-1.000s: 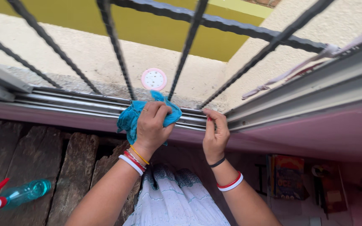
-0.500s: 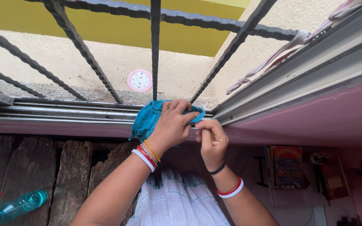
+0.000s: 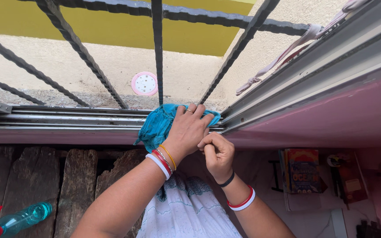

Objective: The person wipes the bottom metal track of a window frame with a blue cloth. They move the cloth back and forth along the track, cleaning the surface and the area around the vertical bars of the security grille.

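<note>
My left hand presses a teal cloth onto the metal window track, near the corner where the track meets the side frame. The cloth bunches under my palm and hangs over the pink sill edge. My right hand sits just below and right of the left one, fingers curled against the pink sill, touching my left hand. It holds nothing that I can see.
Black twisted iron bars stand right behind the track. A pink round disc lies on the ledge outside. A teal spray bottle lies on weathered wooden planks at lower left. Books are stacked at lower right.
My left hand has slid the cloth rightward along the track toward the corner. My right hand has come off the track edge and curled lower against the sill.
</note>
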